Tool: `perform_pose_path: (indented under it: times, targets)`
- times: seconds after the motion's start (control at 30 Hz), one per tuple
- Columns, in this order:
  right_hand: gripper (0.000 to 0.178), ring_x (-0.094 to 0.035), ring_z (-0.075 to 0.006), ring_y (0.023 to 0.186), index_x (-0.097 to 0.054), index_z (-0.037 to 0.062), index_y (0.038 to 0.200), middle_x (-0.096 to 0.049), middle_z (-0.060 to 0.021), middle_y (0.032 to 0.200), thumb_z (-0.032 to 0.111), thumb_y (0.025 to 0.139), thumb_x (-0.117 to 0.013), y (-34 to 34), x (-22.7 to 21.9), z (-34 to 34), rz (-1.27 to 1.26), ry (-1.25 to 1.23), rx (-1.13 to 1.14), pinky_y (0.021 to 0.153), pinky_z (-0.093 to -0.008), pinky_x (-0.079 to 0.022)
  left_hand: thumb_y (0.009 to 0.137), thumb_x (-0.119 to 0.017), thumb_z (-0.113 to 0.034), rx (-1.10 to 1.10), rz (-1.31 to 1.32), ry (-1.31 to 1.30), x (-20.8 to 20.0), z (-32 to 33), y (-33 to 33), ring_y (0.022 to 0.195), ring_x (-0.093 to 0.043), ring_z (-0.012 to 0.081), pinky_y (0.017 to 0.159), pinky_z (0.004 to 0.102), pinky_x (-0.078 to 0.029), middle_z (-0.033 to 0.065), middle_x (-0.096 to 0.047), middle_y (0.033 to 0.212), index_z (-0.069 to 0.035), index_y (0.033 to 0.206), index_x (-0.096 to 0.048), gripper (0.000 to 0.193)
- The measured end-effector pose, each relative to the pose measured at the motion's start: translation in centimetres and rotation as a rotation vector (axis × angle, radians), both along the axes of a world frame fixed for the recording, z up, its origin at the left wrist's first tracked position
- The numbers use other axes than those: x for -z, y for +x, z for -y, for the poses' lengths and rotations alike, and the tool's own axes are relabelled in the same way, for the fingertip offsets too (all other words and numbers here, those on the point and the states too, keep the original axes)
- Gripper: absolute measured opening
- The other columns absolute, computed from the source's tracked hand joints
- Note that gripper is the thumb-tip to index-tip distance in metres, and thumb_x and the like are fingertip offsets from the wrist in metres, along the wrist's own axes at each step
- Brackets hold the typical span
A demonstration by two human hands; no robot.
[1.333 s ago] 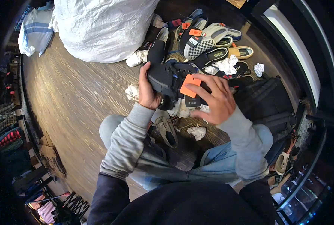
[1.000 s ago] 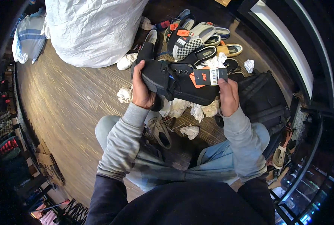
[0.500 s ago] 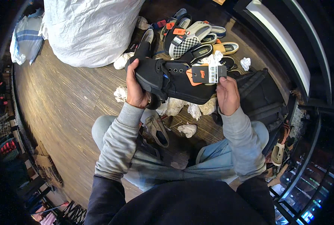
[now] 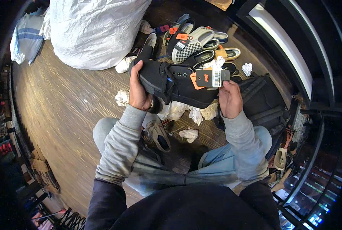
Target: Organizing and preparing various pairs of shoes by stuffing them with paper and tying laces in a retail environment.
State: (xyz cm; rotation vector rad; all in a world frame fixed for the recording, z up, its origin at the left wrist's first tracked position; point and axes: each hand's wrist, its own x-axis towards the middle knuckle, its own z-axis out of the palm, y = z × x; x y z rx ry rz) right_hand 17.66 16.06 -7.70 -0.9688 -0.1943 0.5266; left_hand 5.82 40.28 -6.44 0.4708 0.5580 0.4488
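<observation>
My left hand [image 4: 139, 89] is wrapped round the toe of a black lace-up sneaker [image 4: 190, 92], which I hold up in front of me on its side. The sneaker has black laces and a row of metal eyelets. Between thumb and fingers, my right hand [image 4: 231, 98] pinches the edge of a dark price tag [image 4: 205, 79] with a white barcode label. Behind that tag an orange tag [image 4: 196, 82] shows, against the sneaker. Below the sneaker, a grey-beige shoe [image 4: 158, 135] lies on the floor between my knees.
Ahead lies a pile of shoes, with a checkered slip-on [image 4: 186, 49] on top. A big white sack [image 4: 96, 34] stands at the far left. Crumpled paper [image 4: 188, 134] is scattered about. A black backpack [image 4: 263, 97] lies at right, near a dark rack [image 4: 317, 142].
The view has shifted slightly. Both hands keep their hold on the sneaker and the price tag, and the tag is tilted a little differently.
</observation>
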Motion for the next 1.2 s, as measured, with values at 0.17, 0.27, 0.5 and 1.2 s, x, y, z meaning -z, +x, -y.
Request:
perform_pose_path:
  times: [0.17, 0.27, 0.5, 1.2]
  targets:
    - [0.018, -0.055, -0.0175, 0.095, -0.059, 0.0024, 0.102, -0.063, -0.0067, 0.099, 0.014, 0.090, -0.052, 0.0, 0.7, -0.6, 0.406, -0.344, 0.102, 0.089, -0.0315, -0.039, 0.092, -0.054, -0.036, 0.018, 0.021, 0.019, -0.4, 0.0, -0.3, 0.089, -0.067, 0.0223, 0.080, 0.0328, -0.055, 0.0117, -0.066, 0.100, 0.000, 0.112, -0.058, 0.041]
    - [0.013, -0.055, -0.0173, 0.095, -0.057, 0.0033, 0.099, -0.061, -0.0056, 0.096, 0.012, 0.090, -0.053, -0.2, 1.3, -0.5, 0.261, -0.276, 0.102, 0.090, -0.0309, -0.040, 0.092, -0.052, -0.038, 0.001, 0.011, 0.052, 0.1, -0.2, -0.3, 0.091, -0.066, 0.0238, 0.082, 0.0340, -0.054, 0.0137, -0.066, 0.107, 0.002, 0.117, -0.057, 0.048]
    - [0.012, -0.054, -0.0167, 0.097, -0.057, 0.0036, 0.098, -0.061, -0.0054, 0.096, 0.012, 0.091, -0.053, -0.9, -1.2, -1.0, 0.042, 0.018, -0.068, 0.090, -0.0306, -0.040, 0.092, -0.053, -0.037, -0.009, 0.017, 0.074, -0.6, -0.1, -0.5, 0.090, -0.065, 0.0211, 0.081, 0.0317, -0.054, 0.0110, -0.065, 0.103, 0.001, 0.115, -0.056, 0.044]
    - [0.007, -0.054, -0.0139, 0.091, -0.058, 0.0050, 0.086, -0.059, -0.0031, 0.088, 0.010, 0.088, -0.054, -0.8, -2.8, -1.6, -0.146, 0.103, -0.047, 0.092, -0.0301, -0.038, 0.092, -0.052, -0.040, 0.028, 0.037, 0.160, -1.0, -0.6, 0.1, 0.094, -0.064, 0.0212, 0.085, 0.0317, -0.052, 0.0115, -0.064, 0.108, -0.001, 0.121, -0.055, 0.049]
